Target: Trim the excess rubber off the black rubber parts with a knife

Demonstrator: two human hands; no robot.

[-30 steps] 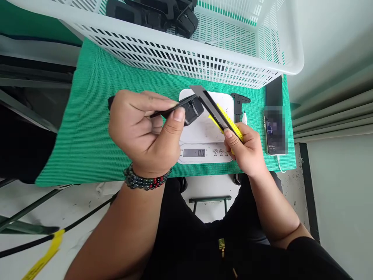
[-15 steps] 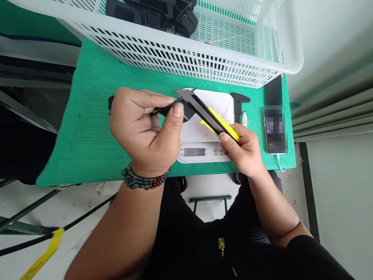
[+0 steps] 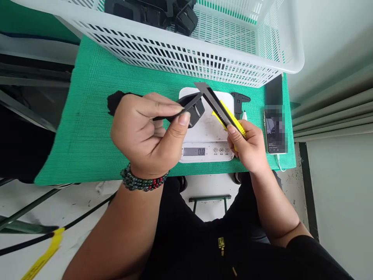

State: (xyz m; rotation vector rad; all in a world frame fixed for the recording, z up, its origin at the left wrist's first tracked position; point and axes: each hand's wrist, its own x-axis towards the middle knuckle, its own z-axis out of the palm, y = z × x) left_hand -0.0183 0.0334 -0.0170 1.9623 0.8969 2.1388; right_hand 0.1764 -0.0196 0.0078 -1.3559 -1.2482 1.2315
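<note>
My left hand pinches a black plastic part between thumb and fingers, above the mat. The rest of that part is hidden in the palm. In my right hand is a yellow and black utility knife, its blade out and pointing up to the left. The blade lies at the far right end of the black part; whether it touches cannot be made out. Under both hands sits a white digital scale, whose display reads 0.0.
A white slatted basket with several black plastic parts stands at the back. To the right lie a black caliper, a small white tube and a phone with a cable. A green mesh mat covers the table.
The knife in my right hand has moved right and slightly up, off the part's edge near my left thumb. My left hand has shifted slightly right, and more of the black part shows.
</note>
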